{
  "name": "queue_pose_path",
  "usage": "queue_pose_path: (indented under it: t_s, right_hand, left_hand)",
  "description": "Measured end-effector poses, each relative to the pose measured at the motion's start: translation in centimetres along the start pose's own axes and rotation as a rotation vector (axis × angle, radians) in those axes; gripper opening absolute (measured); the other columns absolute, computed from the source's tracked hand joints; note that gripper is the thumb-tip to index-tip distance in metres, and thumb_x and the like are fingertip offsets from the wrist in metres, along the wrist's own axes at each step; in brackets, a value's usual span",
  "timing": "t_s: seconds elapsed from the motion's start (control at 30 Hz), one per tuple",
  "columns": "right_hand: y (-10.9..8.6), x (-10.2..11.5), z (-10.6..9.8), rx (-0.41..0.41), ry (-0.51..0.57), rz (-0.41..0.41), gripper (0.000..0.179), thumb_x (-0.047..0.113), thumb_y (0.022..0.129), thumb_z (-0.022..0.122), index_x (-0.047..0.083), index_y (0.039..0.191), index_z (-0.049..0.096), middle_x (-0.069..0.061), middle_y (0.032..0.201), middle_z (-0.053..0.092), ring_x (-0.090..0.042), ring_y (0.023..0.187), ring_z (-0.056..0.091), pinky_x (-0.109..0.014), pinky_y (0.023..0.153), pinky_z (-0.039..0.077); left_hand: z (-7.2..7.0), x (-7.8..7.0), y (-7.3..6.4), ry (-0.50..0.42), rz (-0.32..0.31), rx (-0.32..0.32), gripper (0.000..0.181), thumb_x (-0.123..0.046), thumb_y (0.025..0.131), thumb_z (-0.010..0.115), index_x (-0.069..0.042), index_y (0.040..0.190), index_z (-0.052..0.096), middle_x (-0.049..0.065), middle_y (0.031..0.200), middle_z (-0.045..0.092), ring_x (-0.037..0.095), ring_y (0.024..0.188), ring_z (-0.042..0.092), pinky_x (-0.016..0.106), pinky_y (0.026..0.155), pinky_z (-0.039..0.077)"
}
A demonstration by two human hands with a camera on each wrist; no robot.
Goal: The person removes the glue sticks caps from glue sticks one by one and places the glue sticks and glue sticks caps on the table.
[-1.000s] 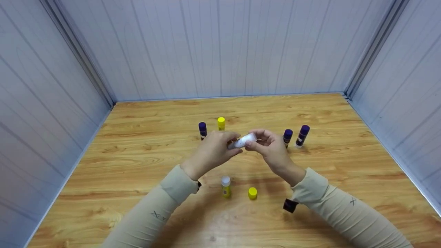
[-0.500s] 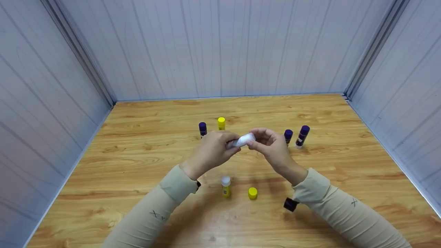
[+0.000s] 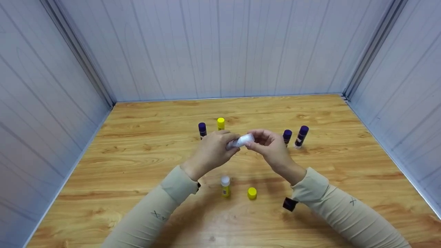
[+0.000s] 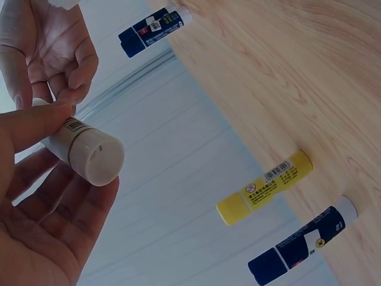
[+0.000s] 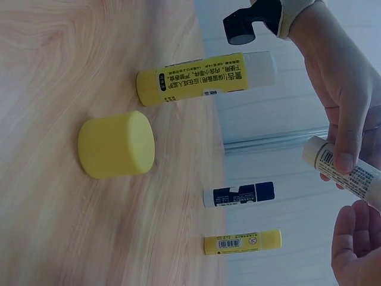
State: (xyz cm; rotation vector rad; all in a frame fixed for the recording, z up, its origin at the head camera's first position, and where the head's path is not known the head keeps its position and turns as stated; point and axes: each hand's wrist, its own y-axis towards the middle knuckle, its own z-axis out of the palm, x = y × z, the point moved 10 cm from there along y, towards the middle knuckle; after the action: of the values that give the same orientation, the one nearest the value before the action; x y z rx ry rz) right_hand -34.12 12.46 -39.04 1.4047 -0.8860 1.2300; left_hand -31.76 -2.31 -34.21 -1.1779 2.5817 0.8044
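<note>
Above the middle of the wooden table point(image 3: 137, 155) both hands hold one white glue stick point(image 3: 242, 140), which lies slanted. My left hand point(image 3: 231, 142) wraps its lower end, with the flat base point(image 4: 98, 159) showing past the fingers point(image 4: 41, 128). My right hand point(image 3: 251, 144) pinches the upper end with thumb and fingertips point(image 4: 70, 95). In the right wrist view the left thumb point(image 5: 344, 156) presses on the labelled white stick point(image 5: 351, 174). Below the hands an uncapped yellow glue stick point(image 3: 225, 186) stands beside its loose yellow cap point(image 3: 252, 193).
Behind the hands stand a purple-capped stick point(image 3: 202, 130) and a yellow stick point(image 3: 221, 123) on the left, and two purple-capped sticks point(image 3: 287, 136) point(image 3: 302, 135) on the right. Grey panel walls point(image 3: 220, 48) close the table on three sides.
Both hands stay on the white stick at nearly the same spot; the right fingers shift slightly on its upper end. Nothing on the table has moved.
</note>
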Motion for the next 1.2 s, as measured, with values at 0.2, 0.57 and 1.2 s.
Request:
queue_pose_path:
  t_s: [0.2,0.57,1.2]
  right_hand:
    - [-0.1,0.0,0.3,0.002,0.024,0.002,0.034,-0.011,0.098,0.071,-0.017,0.13,0.062,-0.005,0.112,0.072,-0.016,0.1,0.07,-0.026,0.088,0.065]
    - [0.0,1.3,-1.3,-0.046,-0.001,-0.053,0.023,-0.01,0.099,0.07,-0.012,0.122,0.069,-0.005,0.106,0.074,-0.015,0.092,0.071,-0.026,0.085,0.064]
    - [-0.3,1.7,-1.9,0.071,-0.309,-0.091,0.031,0.001,0.095,0.082,-0.005,0.125,0.075,-0.016,0.112,0.077,-0.013,0.093,0.073,-0.023,0.081,0.062]
  left_hand:
    - [0.0,-0.3,-0.2,0.022,0.026,0.008,0.027,-0.019,0.103,0.078,-0.004,0.126,0.078,0.013,0.115,0.077,0.028,0.098,0.076,0.043,0.087,0.065]
    - [-0.6,0.5,-0.4,-0.015,0.021,0.001,0.028,-0.018,0.103,0.078,-0.002,0.126,0.078,0.015,0.111,0.077,0.027,0.092,0.074,0.043,0.082,0.065]
    - [-0.9,4.4,-1.3,-0.194,-0.136,-0.028,0.024,-0.008,0.098,0.082,-0.002,0.121,0.08,0.015,0.117,0.079,0.025,0.102,0.076,0.042,0.091,0.065]
